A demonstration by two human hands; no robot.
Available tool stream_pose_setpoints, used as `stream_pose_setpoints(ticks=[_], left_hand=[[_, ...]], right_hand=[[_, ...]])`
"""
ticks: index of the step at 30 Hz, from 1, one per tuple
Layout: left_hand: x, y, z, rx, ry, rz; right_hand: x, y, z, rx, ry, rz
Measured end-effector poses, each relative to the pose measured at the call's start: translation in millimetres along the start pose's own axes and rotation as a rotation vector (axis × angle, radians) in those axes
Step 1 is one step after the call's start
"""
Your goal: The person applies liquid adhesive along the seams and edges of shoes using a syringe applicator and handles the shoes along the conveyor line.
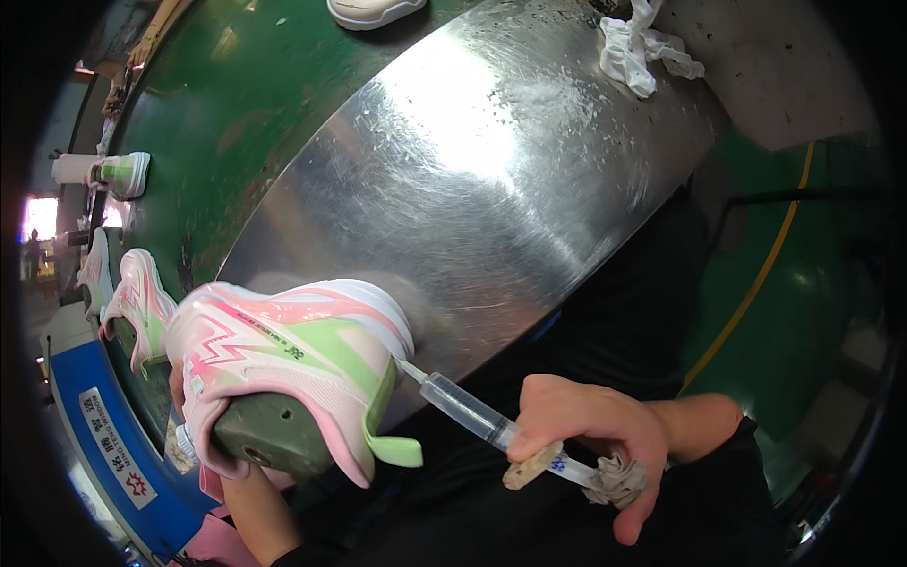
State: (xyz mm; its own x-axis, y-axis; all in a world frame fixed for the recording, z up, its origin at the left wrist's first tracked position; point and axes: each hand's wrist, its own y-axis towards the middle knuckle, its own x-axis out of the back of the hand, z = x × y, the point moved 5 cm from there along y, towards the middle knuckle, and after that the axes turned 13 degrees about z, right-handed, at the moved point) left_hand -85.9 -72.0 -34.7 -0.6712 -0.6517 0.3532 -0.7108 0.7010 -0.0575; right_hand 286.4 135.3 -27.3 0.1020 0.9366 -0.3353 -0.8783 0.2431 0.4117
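A pink, white and light green sports shoe (312, 354) is tilted on its side, its opening toward me and a dark green shoe last (269, 435) inside it. My left hand (177, 383) grips the shoe from behind; most of its fingers are hidden by the upper. A clear plastic syringe (468, 413) is closed in my right hand (595, 416). Its tip meets the heel where the white sole joins the upper. A tan piece is around the barrel's end, and crumpled grey wrapping (616, 479) covers the plunger end, against my fingers.
A scratched metal table (453, 227) extends beyond the shoe, with crumpled white material (642, 47) at its far right. Alongside on the left runs a green surface (246, 123) with several shoes, one pink and green (142, 307). A blue panel (113, 425) stands at the lower left.
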Motion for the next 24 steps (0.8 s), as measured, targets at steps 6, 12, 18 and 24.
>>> stream_pose_setpoints(ticks=[6, 12, 18, 24], left_hand=[[-29.7, -19.4, -44.2, -0.543, 0.386, 0.458], [7.4, -61.6, -5.6, -0.093, -0.207, 0.267], [8.9, -109.2, 12.8, 0.389, -0.786, 0.166], [-27.8, -142.1, 0.7, 0.503, -0.830, 0.200]], right_hand=[[1.1, 5.9, -10.9, 0.023, -0.057, 0.002], [-0.4, 13.0, -15.1, -0.021, -0.092, 0.068], [-6.4, 14.7, -15.1, -0.014, -0.087, 0.060], [-13.9, 14.7, -11.7, -0.048, -0.094, 0.075]])
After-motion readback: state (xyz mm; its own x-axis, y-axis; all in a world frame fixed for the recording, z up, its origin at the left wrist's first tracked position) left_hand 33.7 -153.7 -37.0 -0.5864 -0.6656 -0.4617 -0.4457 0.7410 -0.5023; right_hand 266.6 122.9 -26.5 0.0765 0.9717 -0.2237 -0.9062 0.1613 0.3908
